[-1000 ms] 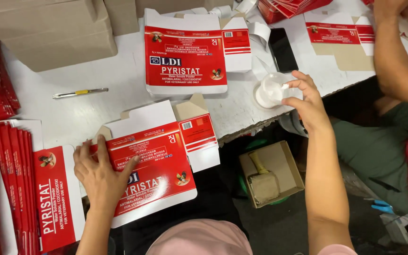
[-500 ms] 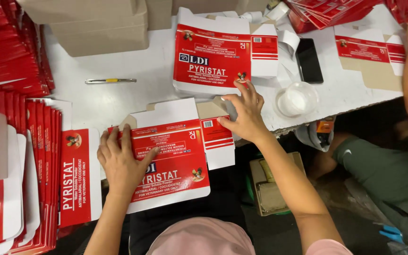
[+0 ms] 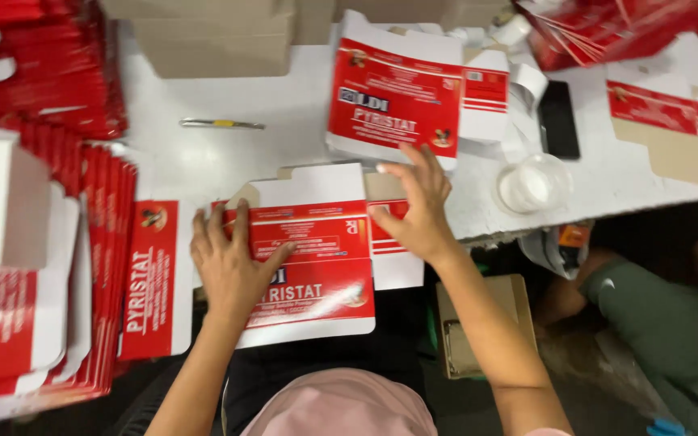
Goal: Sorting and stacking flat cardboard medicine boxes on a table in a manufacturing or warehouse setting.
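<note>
We see a white tabletop [image 3: 203, 161] with a yellow-handled pen [image 3: 221, 123], a black phone [image 3: 559, 119] and a clear round tub [image 3: 532, 184] just below it. Stacks of red flat cartons [image 3: 58, 81] lie at left, plain cardboard boxes [image 3: 212, 36] behind.

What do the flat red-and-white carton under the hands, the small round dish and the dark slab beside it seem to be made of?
Flat carton: printed paperboard, probably lightly coated; brown unprinted flaps show at its top edge. The left hand presses it flat and the right hand rests on its side flap. Round dish: likely translucent plastic, cloudy white with a soft sheen. Dark slab: glossy black, seemingly a glass-fronted phone.
</note>
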